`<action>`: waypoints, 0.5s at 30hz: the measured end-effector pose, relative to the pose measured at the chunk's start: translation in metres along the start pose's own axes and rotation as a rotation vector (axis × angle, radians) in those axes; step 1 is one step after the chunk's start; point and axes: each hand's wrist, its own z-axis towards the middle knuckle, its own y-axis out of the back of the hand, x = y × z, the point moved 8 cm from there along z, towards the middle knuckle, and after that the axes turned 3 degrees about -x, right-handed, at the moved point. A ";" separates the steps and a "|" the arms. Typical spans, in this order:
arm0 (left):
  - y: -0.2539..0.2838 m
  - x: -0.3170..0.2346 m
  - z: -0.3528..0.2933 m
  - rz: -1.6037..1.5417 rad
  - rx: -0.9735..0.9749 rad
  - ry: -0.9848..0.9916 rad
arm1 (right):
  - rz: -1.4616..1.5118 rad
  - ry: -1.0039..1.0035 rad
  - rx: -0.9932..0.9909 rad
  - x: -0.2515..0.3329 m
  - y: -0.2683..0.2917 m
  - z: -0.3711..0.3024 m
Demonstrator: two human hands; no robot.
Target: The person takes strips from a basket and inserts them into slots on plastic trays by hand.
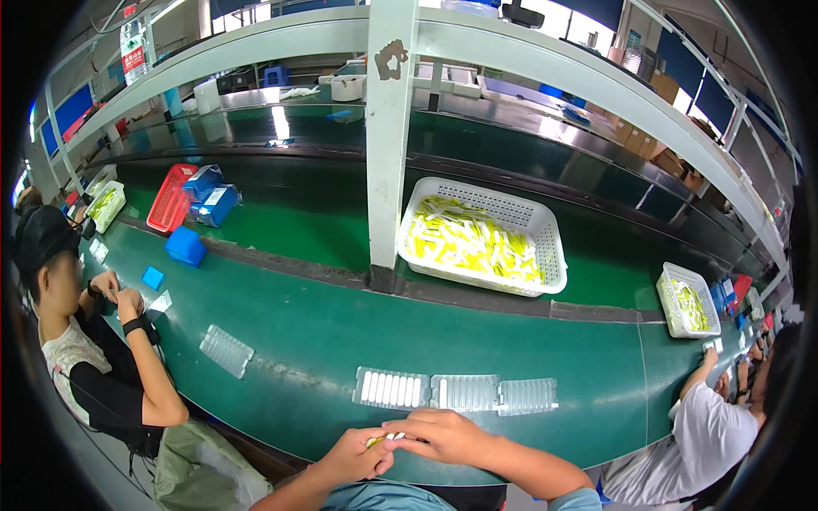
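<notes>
My left hand (351,457) and my right hand (440,435) meet at the near edge of the green table. Both are closed on a few small white-and-yellow sticks (389,438), whose ends show between the fingers. Just beyond them, three clear ribbed plastic trays lie in a row. White sticks (392,390) fill most of the slots in the left tray (359,387). The middle tray (470,393) has one white stick at its left end, and no sticks show in the right tray (528,398).
Another clear tray (227,351) lies to the left. Behind a white post (390,153), a white basket (477,284) holds many yellow and white sticks. A red basket (162,209) and blue boxes (185,246) stand at left. Co-workers (85,332) sit on both sides.
</notes>
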 end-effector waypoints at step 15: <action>0.008 -0.007 0.006 0.228 -0.089 -0.005 | -0.150 0.039 -0.111 0.014 -0.002 -0.003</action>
